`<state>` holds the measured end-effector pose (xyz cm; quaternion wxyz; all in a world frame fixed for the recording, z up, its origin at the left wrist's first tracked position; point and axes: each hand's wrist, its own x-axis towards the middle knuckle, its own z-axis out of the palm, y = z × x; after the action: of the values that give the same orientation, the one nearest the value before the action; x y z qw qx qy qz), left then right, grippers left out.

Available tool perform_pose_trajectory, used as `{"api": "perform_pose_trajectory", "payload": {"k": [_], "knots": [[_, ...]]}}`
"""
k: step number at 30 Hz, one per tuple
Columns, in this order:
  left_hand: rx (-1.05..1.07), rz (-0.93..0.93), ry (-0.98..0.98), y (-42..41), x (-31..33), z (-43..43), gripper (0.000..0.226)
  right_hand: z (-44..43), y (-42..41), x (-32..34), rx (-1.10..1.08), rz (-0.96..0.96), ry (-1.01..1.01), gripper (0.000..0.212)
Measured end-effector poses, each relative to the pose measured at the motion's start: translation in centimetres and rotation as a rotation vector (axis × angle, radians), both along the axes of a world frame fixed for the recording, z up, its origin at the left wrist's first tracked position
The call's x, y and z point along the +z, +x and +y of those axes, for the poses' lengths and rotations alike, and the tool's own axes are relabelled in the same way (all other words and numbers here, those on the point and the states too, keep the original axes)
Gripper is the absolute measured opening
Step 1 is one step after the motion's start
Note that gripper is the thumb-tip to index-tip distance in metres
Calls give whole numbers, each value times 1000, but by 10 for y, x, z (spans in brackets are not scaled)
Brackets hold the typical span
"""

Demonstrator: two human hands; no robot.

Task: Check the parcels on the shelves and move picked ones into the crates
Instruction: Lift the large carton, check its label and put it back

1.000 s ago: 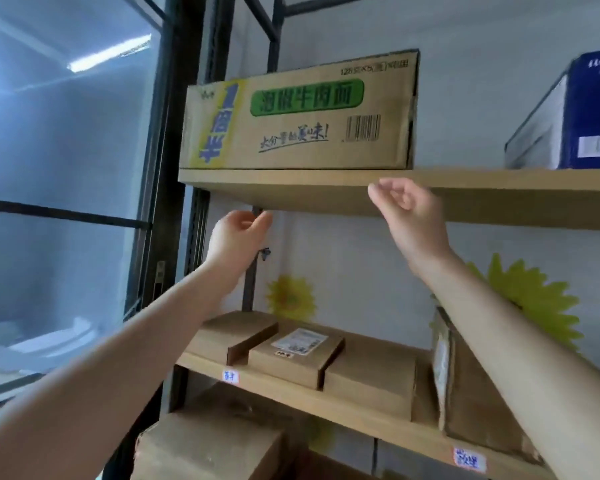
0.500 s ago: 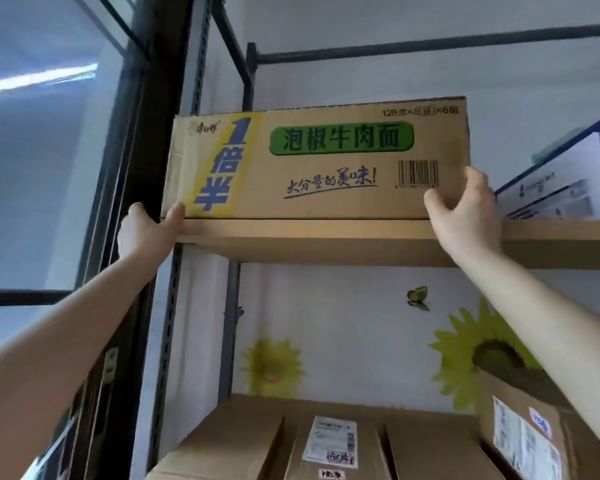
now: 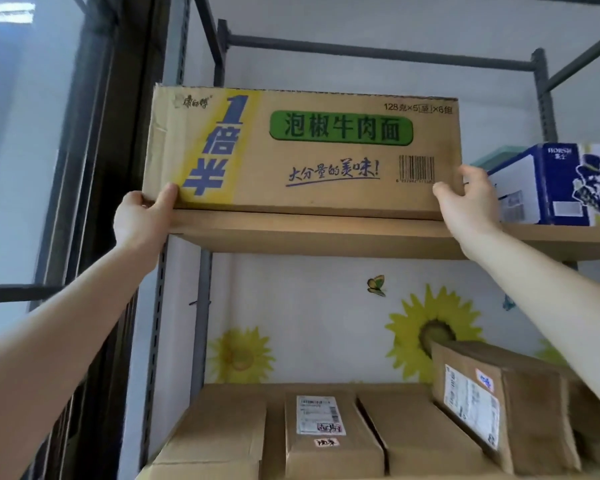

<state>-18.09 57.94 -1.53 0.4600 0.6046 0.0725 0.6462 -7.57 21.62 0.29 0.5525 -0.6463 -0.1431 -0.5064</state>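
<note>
Carton: large brown cardboard noodle carton (image 3: 302, 150), frame centre, on wooden top shelf (image 3: 326, 233).
Left hand (image 3: 142, 216): grip now clasps lower-left corner.
Right hand (image 3: 468, 199): grip stays wrapped round lower-right corner.

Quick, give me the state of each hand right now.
Left hand: closed on the lower left corner of the noodle carton.
Right hand: closed on the carton's lower right corner, fingers wrapped round its side.

Both arms raised; left hand (image 3: 142, 216), right hand (image 3: 468, 199) gripping.
</note>
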Motion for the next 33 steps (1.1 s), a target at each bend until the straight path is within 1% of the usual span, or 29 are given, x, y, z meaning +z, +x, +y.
{"api": "perform_pose_trajectory", "payload": {"k": [3,6,9,11,13,17,20,23,26,28,29,30,31,33], "knots": [[-22,-49,-33,-17,-1,-10,41,-9,-25,-1,4,-19,17,49],[-84,-115,-88,-43,-3,-23,53,-23,-54,-4,1,-35,0,49],[-216,-151,-121,-72,-6,-38,46,-40,-81,-8,-8,-70,-32,52],[-277,-174,-155,-90,-10,-49,47,-49,-95,-15,9,-87,-58,56],[-326,-200,-198,-104,-18,-59,55,-56,-106,-26,3,-92,-90,60],[-397,-208,-278,-119,-44,-72,63,-66,-120,-54,-9,-70,-139,68],[-412,-216,-332,-123,-67,-82,61,-64,-124,-82,11,-31,-147,70],[-354,-242,-399,-126,-89,-94,53,-58,-128,-111,152,-3,-77,67],[-272,-226,-440,-127,-111,-105,54,-58,-134,-135,275,43,-3,69],[-290,-222,-444,-126,-126,-109,41,-60,-138,-148,414,102,49,84],[-330,-229,-457,-125,-134,-111,31,-62,-140,-153,478,148,63,96],[-393,-237,-497,-126,-140,-112,27,-64,-142,-156,531,196,71,108],[-478,-243,-549,-127,-146,-114,34,-66,-143,-159,585,233,92,115],[-642,-242,-647,-127,-158,-113,58,-68,-146,-164,707,269,181,116]]}}
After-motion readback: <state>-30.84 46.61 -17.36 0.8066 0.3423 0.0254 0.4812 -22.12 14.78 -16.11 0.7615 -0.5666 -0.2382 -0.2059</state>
